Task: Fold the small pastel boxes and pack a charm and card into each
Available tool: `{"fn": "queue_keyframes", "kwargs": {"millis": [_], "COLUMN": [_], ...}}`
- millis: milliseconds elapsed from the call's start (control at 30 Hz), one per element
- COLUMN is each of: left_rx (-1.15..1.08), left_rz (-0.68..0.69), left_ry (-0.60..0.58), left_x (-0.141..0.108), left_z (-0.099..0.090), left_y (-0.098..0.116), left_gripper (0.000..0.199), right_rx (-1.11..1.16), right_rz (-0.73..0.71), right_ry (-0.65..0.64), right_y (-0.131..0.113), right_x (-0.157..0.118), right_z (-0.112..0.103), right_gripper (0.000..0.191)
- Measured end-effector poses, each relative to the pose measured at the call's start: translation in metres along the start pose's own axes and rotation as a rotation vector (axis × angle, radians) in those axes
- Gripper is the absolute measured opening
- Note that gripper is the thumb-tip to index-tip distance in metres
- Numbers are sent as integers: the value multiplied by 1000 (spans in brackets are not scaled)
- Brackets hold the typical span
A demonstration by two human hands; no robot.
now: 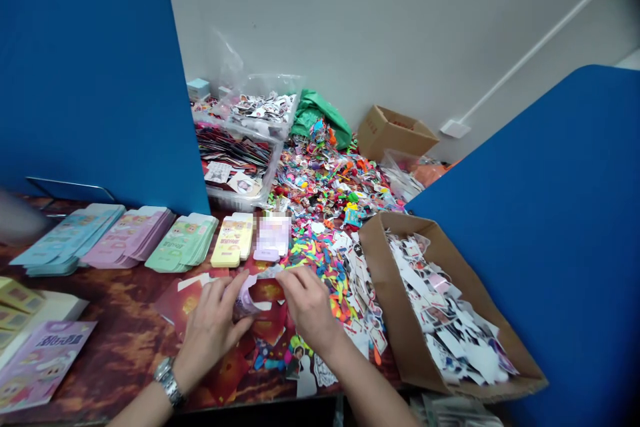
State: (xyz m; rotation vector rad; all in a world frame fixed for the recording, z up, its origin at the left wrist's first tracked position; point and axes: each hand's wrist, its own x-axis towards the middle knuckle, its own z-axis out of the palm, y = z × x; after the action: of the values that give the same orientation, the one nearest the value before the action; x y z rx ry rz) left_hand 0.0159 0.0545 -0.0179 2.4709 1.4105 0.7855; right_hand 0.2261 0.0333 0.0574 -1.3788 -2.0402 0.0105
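Observation:
My left hand (213, 327) and my right hand (310, 303) meet above the table, pinching a lilac paper packet (245, 301) between their fingers. Its thin pale flap (265, 273) runs toward my right fingertips. Beneath my left hand lie red paper envelopes (185, 303). A spill of colourful small paper pieces (325, 280) lies just beyond my right hand. A metal wristwatch (169, 381) sits on my left wrist. Stacks of pastel card packets (183, 243) stand in a row beyond my hands.
A cardboard box (415, 280) full of white cut-out picture cards stands to the right. Plastic bins (240, 173) of printed cards stand at the back, beside a heap of colourful pieces (320, 173). Blue partition panels (95, 80) rise on both sides.

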Motion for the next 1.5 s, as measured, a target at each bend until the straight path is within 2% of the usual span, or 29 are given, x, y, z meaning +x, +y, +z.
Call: {"fn": "queue_keyframes", "kwargs": {"millis": [67, 233, 367, 500, 600, 700, 733, 800, 867, 900, 933, 1033, 1100, 1200, 1300, 1400, 1500], "left_rx": [-56, -171, -192, -175, -164, -197, -205, -211, -203, -197, -193, -179, -173, -168, -176, -177, -181], "left_rz": [-22, -14, -16, -28, -30, -36, -45, -63, -72, -71, -68, -51, -44, -48, -40, -21, -8], "left_ry": [-16, -54, -20, 43, 57, 48, 46, 41, 31, 28, 26, 29, 34, 37, 37, 42, 38], "left_x": [0, -3, -3, 0, 3, 7, 8, 9, 8, 7, 6, 3, 1, 0, -1, -1, -1], "left_z": [3, 14, 18, 17, 17, 19, 19, 19, 18, 18, 18, 18, 19, 19, 18, 16, 15], "left_y": [1, 0, -1, -1, 1, 0, -1, -6, -11, -13, -14, -15, -13, -10, -8, -8, -6], "left_gripper": [67, 66, 64, 63, 63, 64, 65, 67, 69, 69, 69, 72, 73, 73, 71, 70, 69], "right_rx": [59, 116, 40, -24, 4, 138, 171, 138, -104, -263, -316, -365, -372, -384, -389, -372, -322], "right_rz": [27, 26, -4, 36, -7, -127, -149, -94, 130, 252, 306, 341, 333, 336, 358, 384, 388], "right_ry": [30, -23, 109, 205, 170, 60, 20, -73, -204, -337, -389, -525, -617, -699, -707, -662, -584], "right_y": [-3, -1, 5, 7, 3, 7, 15, 44, 90, 115, 139, 198, 218, 229, 230, 224, 204], "right_x": [-6, -16, -13, -6, -7, -7, -5, 3, 17, 25, 32, 52, 59, 65, 68, 68, 60], "right_z": [10, 31, 33, 32, 35, 39, 39, 34, 26, 22, 19, 19, 26, 39, 42, 27, -1], "right_gripper": [27, 26, 27, 33, 37, 36, 35, 30, 31, 38, 44, 57, 62, 62, 55, 45, 37]}}
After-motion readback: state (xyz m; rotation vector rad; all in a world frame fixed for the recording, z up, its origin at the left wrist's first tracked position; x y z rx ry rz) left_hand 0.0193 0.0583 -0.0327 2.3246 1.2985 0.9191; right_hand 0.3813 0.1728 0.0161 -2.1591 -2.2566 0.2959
